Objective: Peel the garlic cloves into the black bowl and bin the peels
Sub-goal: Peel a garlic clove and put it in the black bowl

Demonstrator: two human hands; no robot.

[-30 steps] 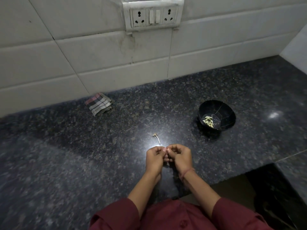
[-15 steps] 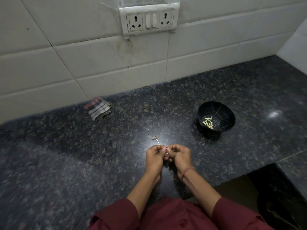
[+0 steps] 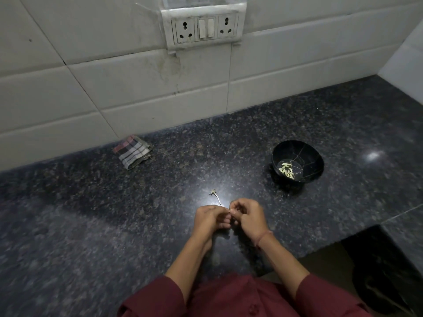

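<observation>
- Most of what the hands worked on was hidden: only a small pale bit (image 3: 229,210) showed between the fingertips, too small to tell clove from peel.
- Below the counter's edge at lower right sat a dark shape (image 3: 386,280), too dim to identify and cut off by the frame.
- The left hand (image 3: 211,217) had its fingers curled in tight, their tips pinching the pale bit; the palm faced down and away from the camera.
- The right hand (image 3: 248,217) was likewise curled, thumb and fingertips closed on the same bit, touching the left hand's fingertips just above the countertop (image 3: 114,213).
- A thin dry garlic stem (image 3: 216,196) lay on the counter just beyond the hands.
- The black bowl (image 3: 306,154) stood well apart to the right, upright, with peeled cloves (image 3: 287,170) in its bottom.
- A folded checked cloth (image 3: 134,151) lay against the tiled wall, under a socket plate (image 3: 204,26).
</observation>
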